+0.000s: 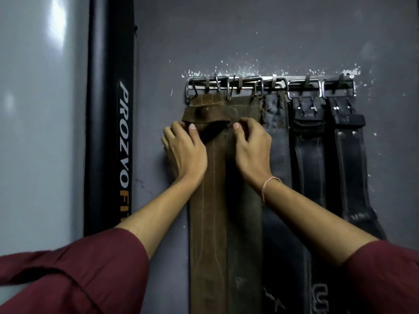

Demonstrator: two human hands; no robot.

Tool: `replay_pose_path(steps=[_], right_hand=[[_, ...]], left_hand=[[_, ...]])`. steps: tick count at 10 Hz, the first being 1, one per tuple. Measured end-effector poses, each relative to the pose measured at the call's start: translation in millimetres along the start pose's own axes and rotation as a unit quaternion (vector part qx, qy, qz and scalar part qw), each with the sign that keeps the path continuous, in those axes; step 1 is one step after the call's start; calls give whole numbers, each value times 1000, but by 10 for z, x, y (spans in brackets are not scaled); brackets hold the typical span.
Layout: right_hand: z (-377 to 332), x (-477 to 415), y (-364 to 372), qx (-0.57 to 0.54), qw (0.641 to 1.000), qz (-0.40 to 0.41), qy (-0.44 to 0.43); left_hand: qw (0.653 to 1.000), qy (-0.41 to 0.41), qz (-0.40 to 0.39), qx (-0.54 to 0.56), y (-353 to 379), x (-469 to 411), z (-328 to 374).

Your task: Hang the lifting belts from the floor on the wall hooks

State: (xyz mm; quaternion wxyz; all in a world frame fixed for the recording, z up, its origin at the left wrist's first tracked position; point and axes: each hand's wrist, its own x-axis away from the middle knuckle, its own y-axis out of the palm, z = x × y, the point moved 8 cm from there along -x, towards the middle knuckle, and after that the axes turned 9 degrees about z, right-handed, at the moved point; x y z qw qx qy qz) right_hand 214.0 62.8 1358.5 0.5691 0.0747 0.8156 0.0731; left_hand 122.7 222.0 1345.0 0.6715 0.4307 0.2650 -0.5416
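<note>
Brown belt (pixel 208 200): I see it hanging under the hook rail (pixel 269 81).
Left hand (pixel 184 152): fingers curled, pinching its loop.
Right hand (pixel 252 148): pinching likewise.

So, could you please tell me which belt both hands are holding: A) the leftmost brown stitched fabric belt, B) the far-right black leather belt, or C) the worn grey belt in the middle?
A: the left hand and the right hand both pinch the folded loop of the brown stitched fabric belt, hanging at the left end of the metal hook rail.
</note>
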Motion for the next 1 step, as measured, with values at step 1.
replay_pose_path(steps=[1], right_hand=[[27,130,-405,17,999,-41,20]], left_hand=[[1000,14,-21,7,-188,285,221]])
